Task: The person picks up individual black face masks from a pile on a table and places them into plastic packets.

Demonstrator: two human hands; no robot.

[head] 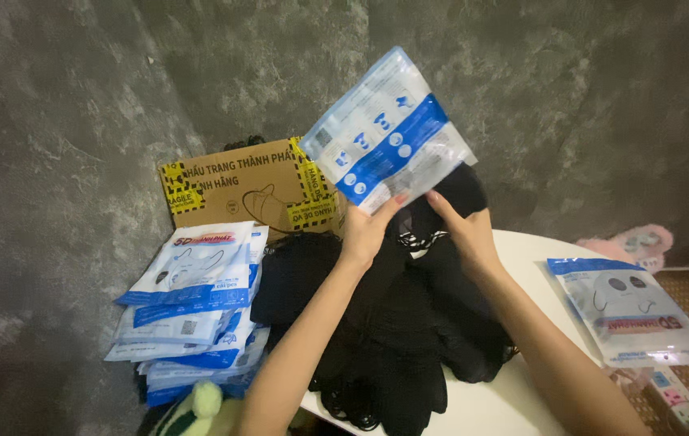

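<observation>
A blue-and-white plastic pouch (389, 129) is held up above the heap of black masks (393, 323) on the white counter (522, 387), pinched at its lower edge by the fingers of the left hand (367, 230) and the right hand (466, 230), its long axis tilted up to the right.

That mask pouch (389, 129) you pinch between your left hand (366, 232) and right hand (467, 232) is glossy plastic film, catching glare. Under your wrists, the heap of black face masks (397, 323) looks soft, matt cloth. The round table (522, 250) shows smooth white. The cardboard box (239, 190) is dull brown, taped in shiny yellow. The stacked pouches (191, 315) gleam slick; the concrete-look wall (62, 121) is rough, mottled grey.
</observation>
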